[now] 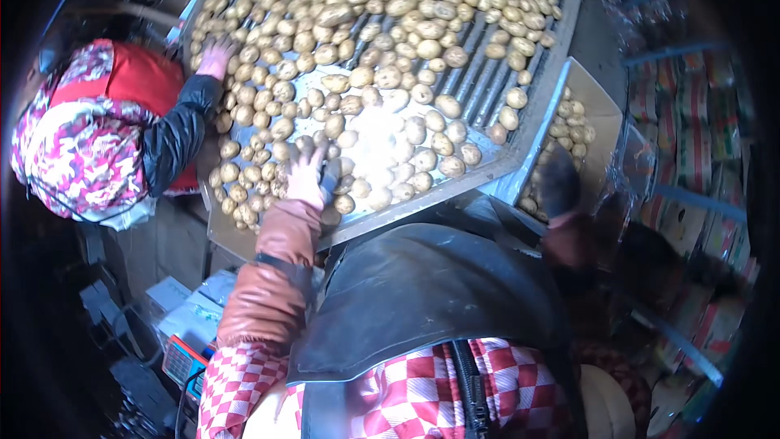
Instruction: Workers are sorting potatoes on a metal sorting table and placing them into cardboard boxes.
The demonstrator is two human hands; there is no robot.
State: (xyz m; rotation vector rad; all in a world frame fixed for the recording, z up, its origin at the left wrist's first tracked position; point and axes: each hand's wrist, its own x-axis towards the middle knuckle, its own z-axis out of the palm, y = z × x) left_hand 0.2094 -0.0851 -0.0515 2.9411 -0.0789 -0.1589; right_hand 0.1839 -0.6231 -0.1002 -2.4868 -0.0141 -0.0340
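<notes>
Many potatoes [448, 105] lie across a slatted sorting table [481, 73] with a metal sheet at its near end. My left hand [309, 175], fingers spread, rests among potatoes at the table's near left part; whether it grips one cannot be told. My right hand [559, 186], dark and blurred, seemingly gloved, is over a cardboard box [600, 116] of potatoes at the table's right side. Its fingers are too dark to read. Bright glare washes out the potatoes at the middle of the metal sheet.
A co-worker [97, 134] in a patterned garment stands at the left, one hand [216, 58] on the potatoes. A device with a keypad [178, 363] and pale packages [192, 317] are at lower left. Stacked printed packages [691, 134] line the right, near a blue bar [701, 202].
</notes>
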